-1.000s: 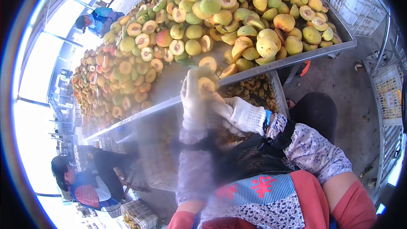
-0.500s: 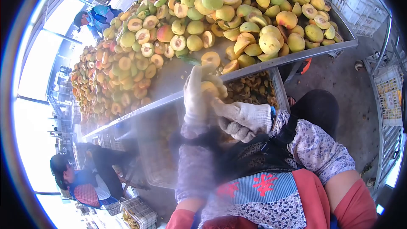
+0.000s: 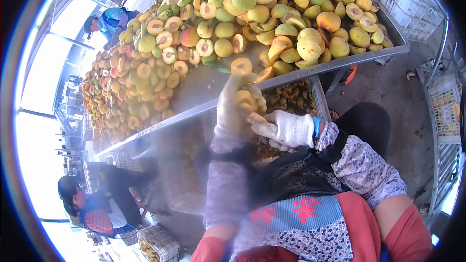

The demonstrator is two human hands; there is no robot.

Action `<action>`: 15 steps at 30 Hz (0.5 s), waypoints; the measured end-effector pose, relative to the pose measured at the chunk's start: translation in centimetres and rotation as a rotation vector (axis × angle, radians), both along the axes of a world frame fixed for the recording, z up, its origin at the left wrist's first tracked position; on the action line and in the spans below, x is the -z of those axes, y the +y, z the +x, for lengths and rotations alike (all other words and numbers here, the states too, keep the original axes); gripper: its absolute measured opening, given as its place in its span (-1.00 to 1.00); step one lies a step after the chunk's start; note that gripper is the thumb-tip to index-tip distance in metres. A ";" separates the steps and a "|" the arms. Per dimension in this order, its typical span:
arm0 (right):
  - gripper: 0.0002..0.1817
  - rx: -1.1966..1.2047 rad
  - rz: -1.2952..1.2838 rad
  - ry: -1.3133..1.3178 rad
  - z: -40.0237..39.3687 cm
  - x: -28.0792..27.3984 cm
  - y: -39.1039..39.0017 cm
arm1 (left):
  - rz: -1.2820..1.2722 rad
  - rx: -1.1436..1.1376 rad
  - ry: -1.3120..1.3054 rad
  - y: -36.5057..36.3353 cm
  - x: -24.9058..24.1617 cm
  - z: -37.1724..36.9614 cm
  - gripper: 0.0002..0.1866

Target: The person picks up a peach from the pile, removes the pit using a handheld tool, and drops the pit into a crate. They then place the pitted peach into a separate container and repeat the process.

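Worktop (image 3: 196, 83): metal, raised rim, runs diag. in front of me. Fruit heap (image 3: 223, 17) on it, halves + whole-looking pcs, green/yellow/red; cut faces show brownish centres. Crate stack (image 3: 405, 7), white plastic, beyond worktop's R end. Co-worker A (image 3: 104, 213) low at far L, dark hair; co-worker B (image 3: 114, 18) at upper L, blue top, by heap's far side. Bin (image 3: 320, 101) below worktop rim, brownish-yellow bits inside. Small crate (image 3: 167, 243) on floor near A, yellowish bits in it.

My L hand (image 3: 225, 109), gloved, blurred: closed round cut fruit (image 3: 245, 98), held just off near rim, above bin area. My R hand (image 3: 293, 130), gloved, fingers bent, tips at fruit's lower edge; can't tell if gripping anything. Loose half (image 3: 241, 65) on worktop just beyond L fingertips, cut face up. Leaf (image 3: 217, 67), green, beside it.
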State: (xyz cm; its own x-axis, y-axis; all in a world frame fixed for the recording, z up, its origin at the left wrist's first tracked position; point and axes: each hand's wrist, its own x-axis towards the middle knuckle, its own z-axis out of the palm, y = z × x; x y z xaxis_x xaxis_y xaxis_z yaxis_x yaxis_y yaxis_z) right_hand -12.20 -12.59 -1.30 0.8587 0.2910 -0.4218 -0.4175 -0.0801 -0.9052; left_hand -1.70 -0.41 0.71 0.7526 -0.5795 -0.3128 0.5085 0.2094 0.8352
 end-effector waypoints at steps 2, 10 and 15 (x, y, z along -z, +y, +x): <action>-0.47 0.072 -0.033 -0.213 -0.5 1.1 0.7 | -0.047 -0.067 -0.064 0.1 0.7 1.1 -0.58; -0.48 -0.248 -0.863 -0.252 -0.9 0.0 -1.0 | 1.251 -0.244 -1.205 17.1 -2.0 6.0 -0.45; -0.54 0.036 -0.786 -0.378 0.4 1.9 0.4 | 0.770 -0.312 -0.975 8.2 -3.4 5.9 -0.59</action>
